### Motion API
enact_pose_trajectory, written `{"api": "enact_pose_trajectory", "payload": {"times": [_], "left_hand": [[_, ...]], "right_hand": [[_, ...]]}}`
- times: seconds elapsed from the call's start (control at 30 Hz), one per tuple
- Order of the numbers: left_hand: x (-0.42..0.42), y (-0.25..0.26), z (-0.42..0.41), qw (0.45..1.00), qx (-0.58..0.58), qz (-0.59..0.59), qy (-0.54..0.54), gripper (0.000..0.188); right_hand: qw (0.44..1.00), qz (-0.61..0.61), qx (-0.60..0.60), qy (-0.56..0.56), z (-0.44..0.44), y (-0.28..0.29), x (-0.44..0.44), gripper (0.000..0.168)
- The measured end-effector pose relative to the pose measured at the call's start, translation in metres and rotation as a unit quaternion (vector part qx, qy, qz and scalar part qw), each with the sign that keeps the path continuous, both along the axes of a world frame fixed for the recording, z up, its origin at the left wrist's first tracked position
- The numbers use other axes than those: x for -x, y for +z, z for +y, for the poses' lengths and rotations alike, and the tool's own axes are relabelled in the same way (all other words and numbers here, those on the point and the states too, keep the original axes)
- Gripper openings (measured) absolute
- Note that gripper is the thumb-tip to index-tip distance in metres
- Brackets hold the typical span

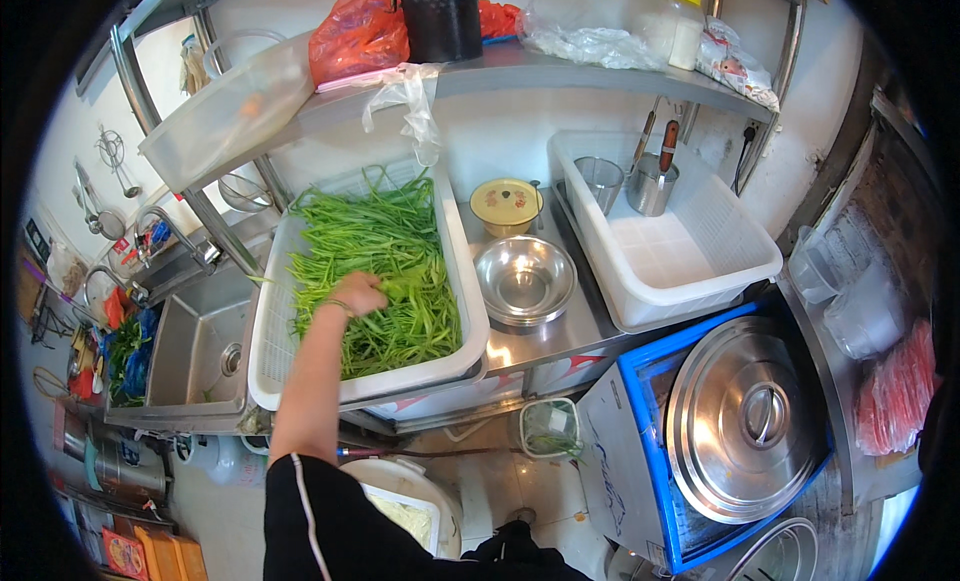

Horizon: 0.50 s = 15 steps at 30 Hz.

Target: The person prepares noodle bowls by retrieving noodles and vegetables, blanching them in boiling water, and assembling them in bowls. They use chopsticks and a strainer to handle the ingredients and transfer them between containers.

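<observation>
A large white plastic basket (471, 311) on the steel counter is filled with long, thin leafy greens (375, 228). My left hand (358, 294) reaches over its near wall and is in the middle of the pile. The fingers curl around some of the stalks, which look blurred beside the hand; the fingertips are partly hidden among the leaves. A thin band circles the left wrist. My right hand is out of view. Just right of the basket are stacked steel bowls (526, 279) and a yellow lidded enamel pot (506, 204).
At left is a steel sink (199, 356) with a faucet (176, 232). A second white basket (675, 258) holds metal cylinders with handles. A large steel lid (739, 423) rests in a blue-rimmed box at right. Overhead runs a loaded shelf (480, 82); a white bucket (442, 498) stands below.
</observation>
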State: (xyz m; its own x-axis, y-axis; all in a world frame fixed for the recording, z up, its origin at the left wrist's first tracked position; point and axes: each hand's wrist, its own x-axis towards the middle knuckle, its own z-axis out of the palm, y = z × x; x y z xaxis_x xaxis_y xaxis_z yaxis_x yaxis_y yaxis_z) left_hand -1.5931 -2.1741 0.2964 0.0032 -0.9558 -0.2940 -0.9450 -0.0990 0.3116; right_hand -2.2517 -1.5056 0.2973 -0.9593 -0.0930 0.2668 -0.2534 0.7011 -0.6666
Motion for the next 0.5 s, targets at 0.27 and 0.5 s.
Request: {"api": "enact_pose_trajectory", "payload": {"times": [0.27,0.5], "left_hand": [[-0.036,0.08,0.019,0.921,0.197,0.331,0.054,0.03],[-0.015,0.115,0.038,0.838,0.212,0.475,0.167,0.021]], "right_hand": [[0.956,0.184,-0.168,0.154,0.027,-0.037,0.058,0.017],[0.986,0.064,-0.075,0.134,0.016,-0.032,0.057,0.012]]}}
